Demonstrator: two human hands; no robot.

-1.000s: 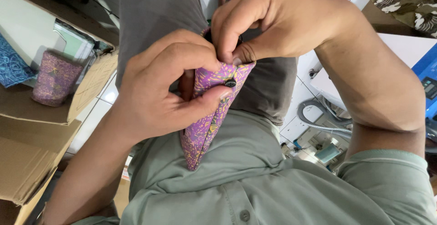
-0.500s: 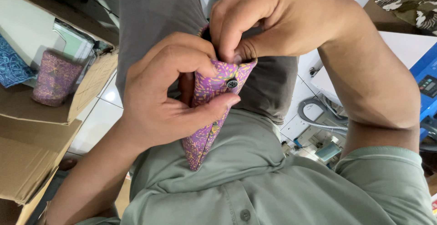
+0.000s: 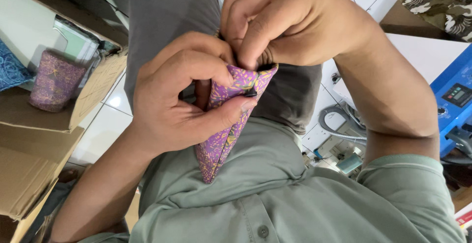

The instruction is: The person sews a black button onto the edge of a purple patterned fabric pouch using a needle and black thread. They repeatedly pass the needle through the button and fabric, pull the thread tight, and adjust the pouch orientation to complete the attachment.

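Purple pouch [image 3: 223, 135] barely shifted; left hand [image 3: 182, 95] grips its body; right hand [image 3: 290, 22] pinches top edge.

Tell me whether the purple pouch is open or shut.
Cannot tell: the right hand covers the top edge of the pouch; the left hand pinches its side.

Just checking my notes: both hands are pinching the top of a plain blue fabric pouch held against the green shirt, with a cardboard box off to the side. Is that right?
Not quite: the pouch is purple with a yellow pattern, not plain blue. The head view shows it. The rest stands: the left hand and right hand both pinch its top against the green shirt, with a cardboard box off to the side.
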